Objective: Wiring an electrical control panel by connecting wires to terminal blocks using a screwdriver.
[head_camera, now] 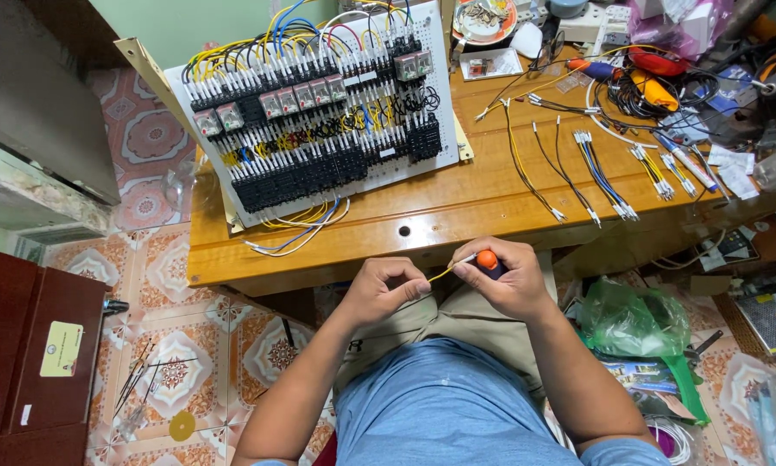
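Nearest to us is our blue cotton shirt (pixel 444 406), with our khaki lap just beyond it and both forearms reaching forward over it. Our left hand (pixel 386 287) has its fingers pinched shut on one end of a thin yellow insulated wire (pixel 446 269), and that wire runs up and to the right into our right hand (pixel 507 278). Our right hand has its fingers wrapped closed around a small tool with an orange rounded tip and dark handle (pixel 488 261), the tip meeting the wire's other end. Both hands hover just short of the near edge of the varnished wooden tabletop (pixel 457 211), above our lap.

On the tabletop, left of the hands and further back, a white perforated panel packed with black terminal blocks, clear relays and yellow, blue and black wiring (pixel 314 112) leans tilted. Right of that panel, several cut wires with white ferrule ends (pixel 599 177) lie spread side by side on the wood. Behind them, at the far right of the tabletop, sits a tangle of black cables and orange-handled tools (pixel 655 86). A round plate of small metal parts (pixel 484 19) rests at the far edge behind the panel. Below the tabletop, to the right of our right hand, a crumpled green plastic bag (pixel 634 319) lies on the patterned tile floor (pixel 181 345).
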